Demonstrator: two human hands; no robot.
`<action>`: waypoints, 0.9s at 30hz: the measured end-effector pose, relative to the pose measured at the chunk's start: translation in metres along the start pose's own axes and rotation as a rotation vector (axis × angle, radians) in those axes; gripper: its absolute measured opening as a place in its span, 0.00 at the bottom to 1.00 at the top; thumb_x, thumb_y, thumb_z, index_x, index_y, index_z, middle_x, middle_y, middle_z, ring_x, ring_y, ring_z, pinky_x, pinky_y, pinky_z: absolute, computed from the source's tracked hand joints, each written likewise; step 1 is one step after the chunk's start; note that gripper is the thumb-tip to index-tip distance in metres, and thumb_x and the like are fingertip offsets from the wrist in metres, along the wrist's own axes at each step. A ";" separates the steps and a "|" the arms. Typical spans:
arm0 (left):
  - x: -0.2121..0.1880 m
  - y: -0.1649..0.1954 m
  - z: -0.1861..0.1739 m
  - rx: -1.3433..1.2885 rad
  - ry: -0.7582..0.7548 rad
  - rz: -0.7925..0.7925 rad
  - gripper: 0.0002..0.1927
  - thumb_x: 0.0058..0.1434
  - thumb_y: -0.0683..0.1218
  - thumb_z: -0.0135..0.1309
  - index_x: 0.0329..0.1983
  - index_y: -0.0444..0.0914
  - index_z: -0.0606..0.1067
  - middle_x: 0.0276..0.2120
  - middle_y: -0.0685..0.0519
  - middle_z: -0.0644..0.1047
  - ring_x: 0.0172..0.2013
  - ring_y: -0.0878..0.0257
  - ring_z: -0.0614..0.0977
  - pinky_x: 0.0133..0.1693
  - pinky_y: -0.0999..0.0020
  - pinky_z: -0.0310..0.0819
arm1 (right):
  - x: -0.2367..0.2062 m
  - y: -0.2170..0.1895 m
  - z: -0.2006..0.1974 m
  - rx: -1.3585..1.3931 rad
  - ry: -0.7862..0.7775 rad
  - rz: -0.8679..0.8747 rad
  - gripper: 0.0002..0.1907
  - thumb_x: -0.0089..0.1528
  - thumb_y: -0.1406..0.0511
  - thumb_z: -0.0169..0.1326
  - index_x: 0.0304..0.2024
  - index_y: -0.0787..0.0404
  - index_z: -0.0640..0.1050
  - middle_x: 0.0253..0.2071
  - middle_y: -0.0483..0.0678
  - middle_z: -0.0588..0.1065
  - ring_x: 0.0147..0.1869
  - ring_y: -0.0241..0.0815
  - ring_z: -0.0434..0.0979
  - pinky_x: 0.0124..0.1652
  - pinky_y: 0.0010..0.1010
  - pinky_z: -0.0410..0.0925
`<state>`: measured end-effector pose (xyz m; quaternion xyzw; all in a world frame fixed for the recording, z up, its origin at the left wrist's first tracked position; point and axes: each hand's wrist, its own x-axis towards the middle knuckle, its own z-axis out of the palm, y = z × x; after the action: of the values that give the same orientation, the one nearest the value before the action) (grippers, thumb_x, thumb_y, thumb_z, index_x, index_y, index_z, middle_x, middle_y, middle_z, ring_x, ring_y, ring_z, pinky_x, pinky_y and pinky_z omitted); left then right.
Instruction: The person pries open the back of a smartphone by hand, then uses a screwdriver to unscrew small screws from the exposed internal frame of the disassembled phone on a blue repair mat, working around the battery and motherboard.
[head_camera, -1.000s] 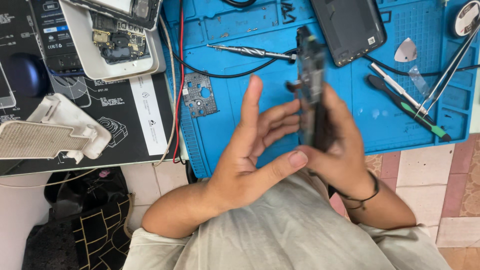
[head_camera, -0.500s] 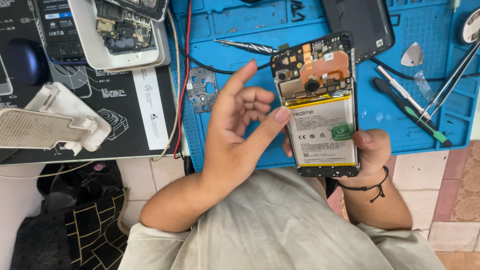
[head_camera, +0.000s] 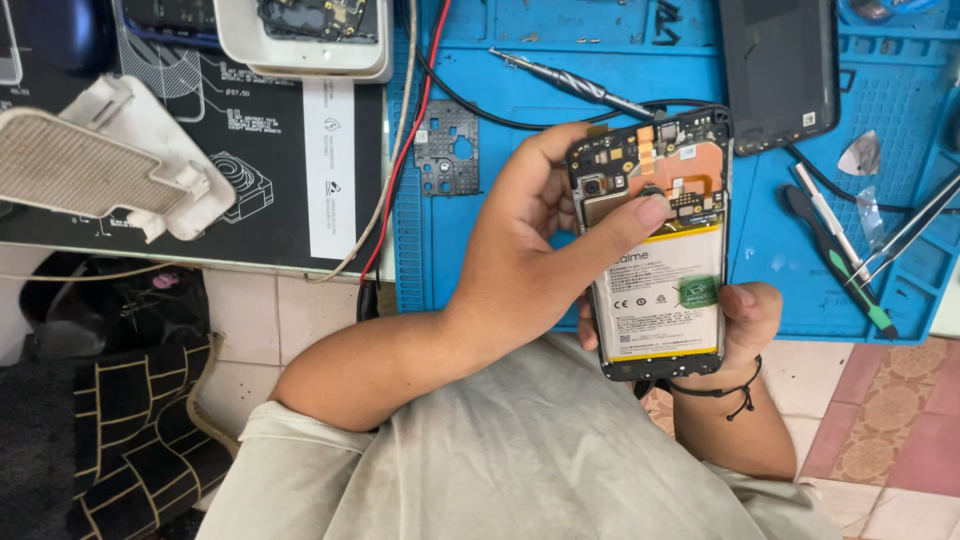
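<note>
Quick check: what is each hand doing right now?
Left hand: grips the opened phone at its top edge, thumb on the circuit board.
Right hand: closed on the phone's lower part from behind.

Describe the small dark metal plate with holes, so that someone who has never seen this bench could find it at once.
Start at the blue work mat covering the bench's right part. Near its left edge, right of the red wire and just left of the left hand, lies the perforated plate. Unlike the long screwdriver and tweezers nearby, it is flat, squarish, grey, with cut-outs.
</note>
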<state>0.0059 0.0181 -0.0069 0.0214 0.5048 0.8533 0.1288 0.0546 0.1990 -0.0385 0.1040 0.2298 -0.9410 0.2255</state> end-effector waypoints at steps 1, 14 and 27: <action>-0.001 0.000 0.000 0.001 -0.003 0.008 0.25 0.73 0.42 0.61 0.65 0.31 0.63 0.48 0.48 0.80 0.44 0.70 0.82 0.39 0.76 0.81 | -0.001 0.000 -0.001 -0.009 0.003 0.001 0.48 0.54 0.51 0.62 0.72 0.63 0.64 0.59 0.64 0.71 0.45 0.65 0.78 0.40 0.54 0.74; -0.005 0.004 -0.006 -0.077 -0.032 -0.100 0.31 0.70 0.42 0.57 0.72 0.33 0.58 0.42 0.49 0.78 0.34 0.70 0.80 0.26 0.75 0.77 | -0.005 0.002 -0.007 0.032 0.014 -0.038 0.46 0.58 0.45 0.58 0.71 0.64 0.64 0.58 0.65 0.72 0.44 0.65 0.78 0.37 0.53 0.74; -0.033 0.001 -0.001 0.652 0.035 0.248 0.25 0.69 0.48 0.66 0.65 0.40 0.70 0.58 0.46 0.67 0.53 0.61 0.75 0.54 0.71 0.75 | -0.004 -0.002 -0.019 -0.114 0.094 -0.118 0.43 0.66 0.42 0.53 0.72 0.63 0.64 0.66 0.61 0.67 0.63 0.63 0.72 0.57 0.54 0.69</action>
<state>0.0373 0.0082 -0.0033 0.1078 0.7466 0.6565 0.0021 0.0586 0.2114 -0.0535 0.1215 0.2989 -0.9322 0.1641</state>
